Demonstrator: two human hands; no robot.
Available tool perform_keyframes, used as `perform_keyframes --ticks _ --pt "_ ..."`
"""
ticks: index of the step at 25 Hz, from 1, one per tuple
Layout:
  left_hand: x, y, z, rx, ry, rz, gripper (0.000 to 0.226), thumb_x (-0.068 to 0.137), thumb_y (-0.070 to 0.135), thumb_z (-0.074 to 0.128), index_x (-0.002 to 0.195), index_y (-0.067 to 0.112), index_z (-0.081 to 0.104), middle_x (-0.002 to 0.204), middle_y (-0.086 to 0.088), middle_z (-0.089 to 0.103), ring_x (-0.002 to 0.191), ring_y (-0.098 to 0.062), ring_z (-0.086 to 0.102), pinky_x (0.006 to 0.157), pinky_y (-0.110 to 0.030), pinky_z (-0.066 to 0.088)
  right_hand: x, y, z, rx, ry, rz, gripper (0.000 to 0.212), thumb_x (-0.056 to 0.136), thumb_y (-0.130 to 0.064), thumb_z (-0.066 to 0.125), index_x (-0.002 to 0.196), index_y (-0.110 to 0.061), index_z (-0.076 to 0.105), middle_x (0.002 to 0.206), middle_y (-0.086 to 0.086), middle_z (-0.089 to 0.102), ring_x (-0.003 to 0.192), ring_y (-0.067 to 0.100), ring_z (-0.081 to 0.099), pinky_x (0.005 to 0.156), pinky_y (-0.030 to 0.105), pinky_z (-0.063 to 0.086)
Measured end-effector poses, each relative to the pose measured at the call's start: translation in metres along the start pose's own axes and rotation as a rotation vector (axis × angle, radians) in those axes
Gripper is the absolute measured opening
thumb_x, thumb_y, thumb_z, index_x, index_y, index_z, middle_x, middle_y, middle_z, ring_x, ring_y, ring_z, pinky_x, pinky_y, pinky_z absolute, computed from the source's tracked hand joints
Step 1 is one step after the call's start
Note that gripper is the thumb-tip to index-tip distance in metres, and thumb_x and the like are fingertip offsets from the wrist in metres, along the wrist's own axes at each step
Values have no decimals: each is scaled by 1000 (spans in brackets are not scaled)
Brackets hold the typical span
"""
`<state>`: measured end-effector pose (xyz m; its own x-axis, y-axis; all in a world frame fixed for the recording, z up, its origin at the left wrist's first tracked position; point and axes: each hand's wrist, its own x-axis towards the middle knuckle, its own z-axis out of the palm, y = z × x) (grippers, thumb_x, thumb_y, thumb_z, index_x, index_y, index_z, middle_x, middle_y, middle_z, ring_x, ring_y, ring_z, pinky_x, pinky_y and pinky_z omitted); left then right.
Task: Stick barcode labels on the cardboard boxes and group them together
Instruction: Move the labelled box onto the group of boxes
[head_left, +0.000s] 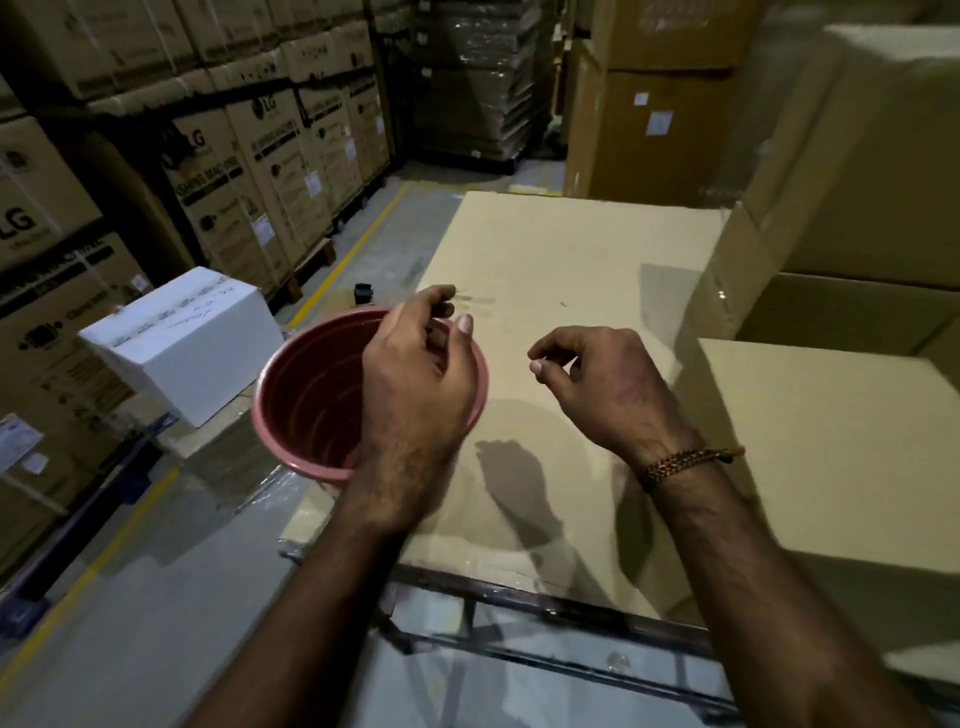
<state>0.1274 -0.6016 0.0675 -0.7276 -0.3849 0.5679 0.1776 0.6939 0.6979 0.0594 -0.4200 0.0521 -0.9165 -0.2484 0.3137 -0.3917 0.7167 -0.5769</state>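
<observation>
Both hands hover half-curled, fingertips pinched as if peeling something too small to tell: left hand (415, 374) over a pink bucket (291, 405), probably for scraps, right hand (597, 384) above the large cardboard box (571, 249).

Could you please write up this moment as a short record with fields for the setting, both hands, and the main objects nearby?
setting: warehouse aisle with stacked brown printed cartons
work surface: large flat plain cardboard box
left hand: raised over the rim of the round pink plastic bucket, fingers loosely curled; any contents unclear
right hand: above the cardboard, thumb and forefinger pinched; beaded wristband
left of bucket: white taped carton
barcode labels: none clearly visible
</observation>
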Motion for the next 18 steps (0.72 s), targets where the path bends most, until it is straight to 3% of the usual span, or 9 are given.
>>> perform_keyframes --ticks 3,6,9,11,13,15,18 --pt "-27 38 37 -75 -118 -7 33 103 27 65 135 17 68 109 3 73 78 -1 64 75 -18 51 -25 32 -48 -31 13 37 13 96 -39 74 106 -33 81 82 -24 74 76 -2 64 80 33 59" --pt "-59 70 75 -69 -321 -91 39 103 39 64 140 27 62 117 11 72 80 3 67 79 -30 56 -54 62 -101 -62 34 73 18 97 -40 75 111 -31 81 88 -19 75 79 -2 64 82 33 59" --pt "-93 98 106 -65 -507 -186 43 103 46 62 143 31 61 116 17 71 77 7 66 84 -30 56 -85 102 -157 -152 45 180 28 98 -43 75 123 -30 77 104 -12 77 90 6 67 86 35 59" --pt "-112 109 121 -78 -580 -254 44 103 50 61 143 30 61 114 19 69 85 6 66 86 -30 54 -103 136 -188 -250 12 318 44 97 -51 73 135 -28 70 124 -1 73 113 19 65 96 43 57" --pt "-128 117 136 -93 -647 -334 50 101 59 57 142 30 61 120 15 69 100 -7 69 91 -32 55 -119 170 -212 -376 -55 469 63 95 -62 69 148 -29 59 142 10 61 132 31 55 106 54 53" --pt "-143 123 148 -132 -700 -432 65 96 72 49 142 28 62 128 6 71 111 -18 70 100 -43 58 -132 195 -224 -445 -162 557 81 91 -74 63 158 -32 47 152 16 50 139 38 48 111 60 49" --pt "-163 133 158 -251 -687 -553 70 98 75 42 144 26 62 139 1 68 124 -23 65 108 -52 53 -147 210 -223 -339 -299 554 106 79 -89 60 167 -39 29 167 18 30 149 44 38 115 64 45"
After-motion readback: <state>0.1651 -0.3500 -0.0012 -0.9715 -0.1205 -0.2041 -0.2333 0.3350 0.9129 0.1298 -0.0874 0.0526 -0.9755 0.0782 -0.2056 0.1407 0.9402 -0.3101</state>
